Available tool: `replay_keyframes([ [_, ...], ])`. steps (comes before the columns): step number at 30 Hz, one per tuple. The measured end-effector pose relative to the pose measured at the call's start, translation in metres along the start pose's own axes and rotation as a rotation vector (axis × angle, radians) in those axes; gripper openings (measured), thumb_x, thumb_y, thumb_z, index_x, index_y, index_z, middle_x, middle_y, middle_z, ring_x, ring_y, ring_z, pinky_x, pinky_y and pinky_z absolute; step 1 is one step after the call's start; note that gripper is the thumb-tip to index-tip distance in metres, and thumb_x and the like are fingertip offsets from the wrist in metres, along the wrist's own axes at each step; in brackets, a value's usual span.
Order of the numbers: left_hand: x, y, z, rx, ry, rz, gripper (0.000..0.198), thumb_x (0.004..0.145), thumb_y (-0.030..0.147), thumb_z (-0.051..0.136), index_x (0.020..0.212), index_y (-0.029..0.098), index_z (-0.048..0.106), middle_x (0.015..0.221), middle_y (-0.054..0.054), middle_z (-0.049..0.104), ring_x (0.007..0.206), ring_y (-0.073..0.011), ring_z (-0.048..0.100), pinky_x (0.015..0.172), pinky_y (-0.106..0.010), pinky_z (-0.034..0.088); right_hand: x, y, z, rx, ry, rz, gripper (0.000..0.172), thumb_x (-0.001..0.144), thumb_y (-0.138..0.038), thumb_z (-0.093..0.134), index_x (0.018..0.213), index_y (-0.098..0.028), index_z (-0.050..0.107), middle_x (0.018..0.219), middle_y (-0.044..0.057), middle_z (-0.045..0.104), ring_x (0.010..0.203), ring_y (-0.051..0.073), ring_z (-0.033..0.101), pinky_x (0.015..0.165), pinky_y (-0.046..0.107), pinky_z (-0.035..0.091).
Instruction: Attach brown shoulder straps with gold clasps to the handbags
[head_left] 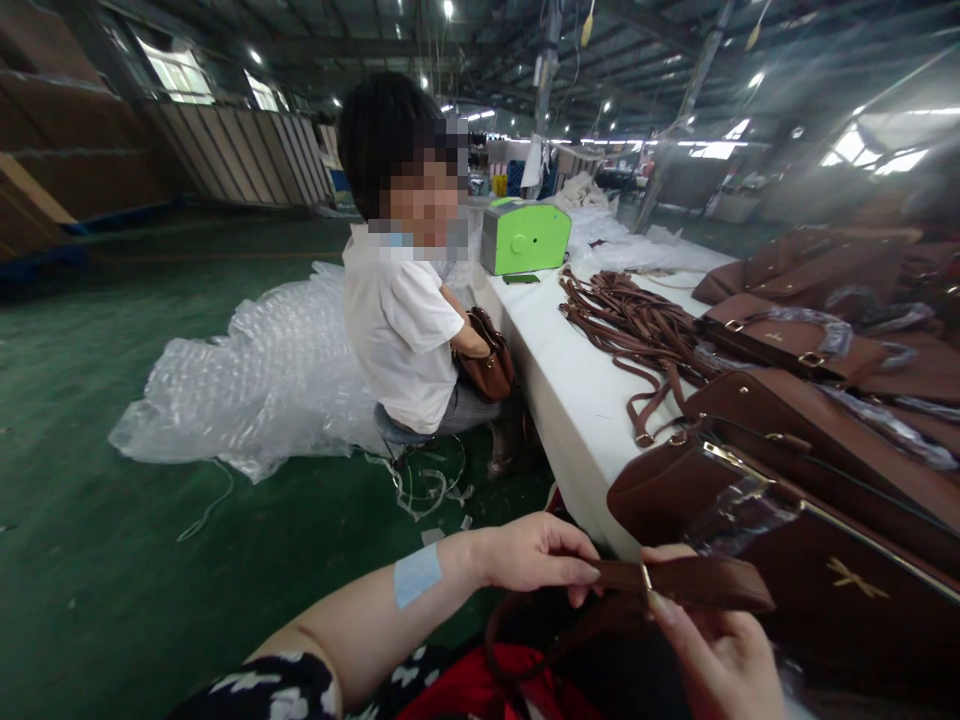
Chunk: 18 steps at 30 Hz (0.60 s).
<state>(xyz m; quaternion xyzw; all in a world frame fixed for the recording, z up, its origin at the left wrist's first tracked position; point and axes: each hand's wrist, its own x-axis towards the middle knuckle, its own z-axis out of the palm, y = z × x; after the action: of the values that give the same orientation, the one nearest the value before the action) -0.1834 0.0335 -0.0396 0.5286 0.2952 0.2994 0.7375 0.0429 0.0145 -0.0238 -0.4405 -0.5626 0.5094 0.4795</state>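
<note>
My left hand (pixel 536 552) pinches one end of a brown leather strap (pixel 697 582) at the bottom centre. My right hand (pixel 720 655) grips the same strap from below, thumb by its small gold buckle. A loop of the strap hangs down over my lap. Just beyond my hands, a brown handbag (pixel 757 500) with gold trim and clear wrap on its handle lies at the edge of the white table (pixel 570 390).
More brown handbags (pixel 825 340) and a pile of loose brown straps (pixel 637 320) cover the table. A green machine (pixel 523 236) stands at its far end. A seated person in a white shirt (pixel 401 330) holds a brown bag. Bubble wrap (pixel 262 380) lies on the green floor.
</note>
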Motion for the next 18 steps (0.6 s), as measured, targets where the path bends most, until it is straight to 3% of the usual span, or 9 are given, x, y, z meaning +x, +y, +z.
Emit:
replay_keyframes([
  [3, 0.003, 0.002, 0.009, -0.044, 0.001, 0.009, 0.060, 0.068, 0.068, 0.071, 0.093, 0.013, 0.070, 0.071, 0.000, 0.063, 0.065, -0.0093, 0.056, 0.065, -0.021, 0.044, 0.005, -0.013, 0.017, -0.056, -0.197, -0.089, 0.021, 0.079, -0.031, 0.074, 0.099, -0.026, 0.073, 0.089, 0.005, 0.067, 0.079, 0.020, 0.067, 0.068, 0.026, 0.057],
  [5, 0.003, 0.006, 0.012, -0.057, -0.032, 0.051, 0.060, 0.070, 0.069, 0.069, 0.094, 0.014, 0.069, 0.071, 0.000, 0.063, 0.067, -0.0099, 0.057, 0.068, -0.022, 0.045, 0.005, -0.016, 0.022, -0.043, -0.262, -0.081, 0.017, 0.082, -0.031, 0.070, 0.098, -0.026, 0.072, 0.086, 0.004, 0.064, 0.077, 0.019, 0.066, 0.067, 0.027, 0.057],
  [8, 0.002, 0.007, 0.006, 0.000, -0.101, 0.095, 0.060, 0.075, 0.070, 0.063, 0.095, 0.014, 0.069, 0.074, -0.002, 0.064, 0.071, -0.0108, 0.057, 0.076, -0.025, 0.047, 0.002, -0.010, 0.009, 0.016, -0.132, -0.033, 0.018, 0.081, -0.034, 0.072, 0.099, -0.028, 0.072, 0.097, 0.005, 0.066, 0.084, 0.020, 0.067, 0.072, 0.026, 0.057],
  [11, 0.002, -0.001, -0.005, 0.078, -0.086, 0.038, 0.059, 0.075, 0.070, 0.064, 0.094, 0.014, 0.069, 0.074, -0.002, 0.065, 0.067, -0.0102, 0.056, 0.070, -0.023, 0.047, 0.002, 0.004, -0.012, 0.003, 0.062, -0.033, 0.025, 0.077, -0.035, 0.076, 0.101, -0.027, 0.074, 0.106, 0.006, 0.069, 0.096, 0.023, 0.066, 0.082, 0.027, 0.057],
  [13, 0.004, -0.007, -0.009, 0.063, -0.053, 0.014, 0.058, 0.074, 0.068, 0.066, 0.093, 0.014, 0.070, 0.074, -0.002, 0.064, 0.065, -0.0096, 0.055, 0.066, -0.022, 0.047, 0.004, 0.008, -0.018, -0.047, 0.085, -0.044, 0.026, 0.075, -0.034, 0.078, 0.099, -0.025, 0.075, 0.106, 0.008, 0.070, 0.097, 0.024, 0.066, 0.084, 0.027, 0.056],
  [18, 0.006, -0.002, 0.006, -0.044, -0.050, 0.093, 0.058, 0.077, 0.065, 0.066, 0.105, 0.015, 0.071, 0.081, -0.003, 0.065, 0.067, -0.0089, 0.055, 0.068, -0.022, 0.047, 0.007, -0.001, 0.009, -0.097, -0.187, -0.058, 0.024, 0.079, -0.034, 0.074, 0.100, -0.024, 0.074, 0.095, 0.008, 0.068, 0.085, 0.023, 0.067, 0.072, 0.031, 0.058],
])
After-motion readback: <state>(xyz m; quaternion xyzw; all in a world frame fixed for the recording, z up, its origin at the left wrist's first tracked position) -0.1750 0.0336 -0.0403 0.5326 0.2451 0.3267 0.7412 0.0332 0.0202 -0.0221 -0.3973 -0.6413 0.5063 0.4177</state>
